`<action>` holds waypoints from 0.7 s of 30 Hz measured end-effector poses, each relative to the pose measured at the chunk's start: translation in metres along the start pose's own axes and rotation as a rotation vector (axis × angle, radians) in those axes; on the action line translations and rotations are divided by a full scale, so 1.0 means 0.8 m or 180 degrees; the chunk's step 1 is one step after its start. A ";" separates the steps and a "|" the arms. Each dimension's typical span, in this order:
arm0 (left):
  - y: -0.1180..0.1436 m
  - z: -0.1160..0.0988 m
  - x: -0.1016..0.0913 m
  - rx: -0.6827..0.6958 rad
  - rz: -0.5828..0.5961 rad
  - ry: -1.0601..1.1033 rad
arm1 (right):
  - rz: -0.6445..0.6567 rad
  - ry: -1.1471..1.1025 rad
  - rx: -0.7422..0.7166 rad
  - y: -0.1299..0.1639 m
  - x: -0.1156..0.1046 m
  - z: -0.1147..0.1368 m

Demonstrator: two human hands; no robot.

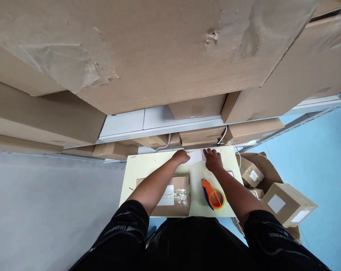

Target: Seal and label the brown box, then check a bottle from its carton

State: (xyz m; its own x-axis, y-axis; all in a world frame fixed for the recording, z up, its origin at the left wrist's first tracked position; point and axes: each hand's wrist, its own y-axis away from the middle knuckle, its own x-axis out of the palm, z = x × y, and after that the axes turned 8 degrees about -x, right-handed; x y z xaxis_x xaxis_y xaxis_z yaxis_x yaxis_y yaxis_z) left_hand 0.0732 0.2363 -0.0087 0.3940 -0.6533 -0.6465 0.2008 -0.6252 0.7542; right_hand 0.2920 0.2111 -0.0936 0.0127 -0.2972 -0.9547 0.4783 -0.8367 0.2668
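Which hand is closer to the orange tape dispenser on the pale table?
Right. The right hand is just beyond the orange tape dispenser; the left hand is farther left, at the white paper label.

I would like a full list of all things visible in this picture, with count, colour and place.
label: one, white, far edge of table, between both hands
box: one, brown, white label and clear tape on it, on table under left forearm
tape dispenser: one, orange and blue, on table near right forearm
table: one, pale yellow, centre
small boxes: several, brown with white labels, on blue floor at right
big boxes: several, brown, on shelves above
shelves: white, behind table
cables: white, behind table
left hand: on label's left end
right hand: on label's right end
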 end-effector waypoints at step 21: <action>0.114 0.102 -0.030 0.0932 -0.0749 0.1710 | -0.0550 -0.0356 0.0098 0.022 -0.013 0.023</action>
State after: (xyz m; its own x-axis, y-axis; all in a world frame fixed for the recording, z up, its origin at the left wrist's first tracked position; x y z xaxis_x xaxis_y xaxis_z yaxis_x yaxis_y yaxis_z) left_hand 0.0088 0.1599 0.0660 0.7777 -0.2282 -0.5858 0.1137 -0.8654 0.4880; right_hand 0.2840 0.1910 -0.0766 -0.1657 -0.1958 -0.9665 0.4377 -0.8929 0.1058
